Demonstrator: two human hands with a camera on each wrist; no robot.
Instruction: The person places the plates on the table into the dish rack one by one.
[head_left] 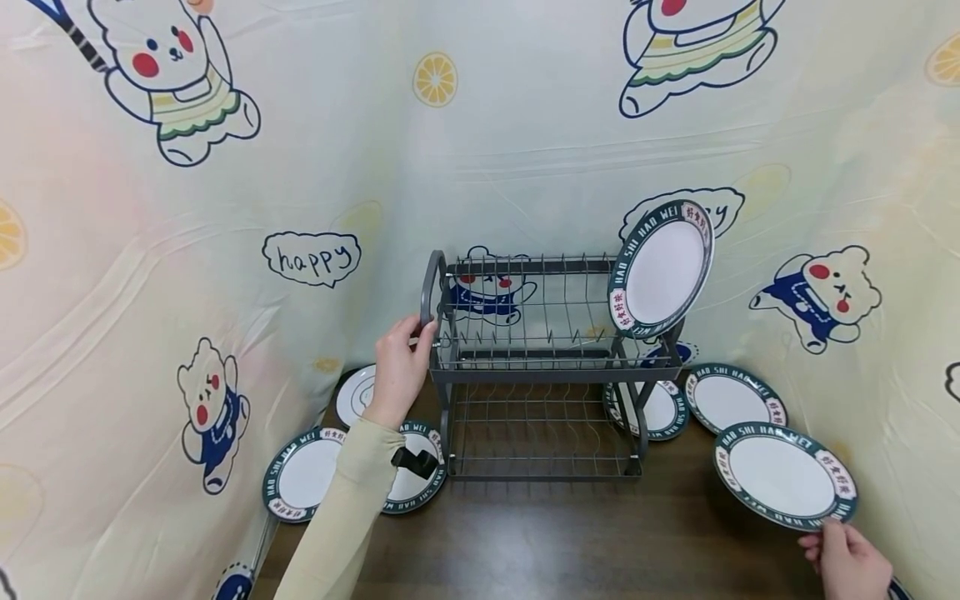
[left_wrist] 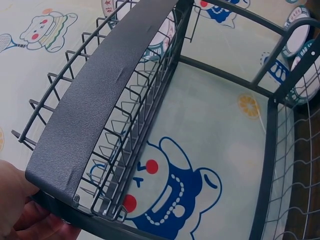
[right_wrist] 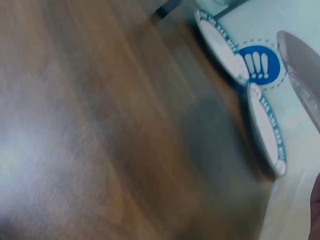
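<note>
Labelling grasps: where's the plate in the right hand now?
Lower right in the head view: the held plate is right of the dish rack, gripped at its near rim by the right hand.

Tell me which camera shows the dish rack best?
The head view: it frames nearly all of the dish rack, both levels, from the front. The left wrist view is close but cropped; the right wrist view catches only a dark tip, probably a foot.

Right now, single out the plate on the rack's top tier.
The slanted plate at the right end of the rack, highest in the head view. It alone is up there; the held plate is in the right hand.
</note>
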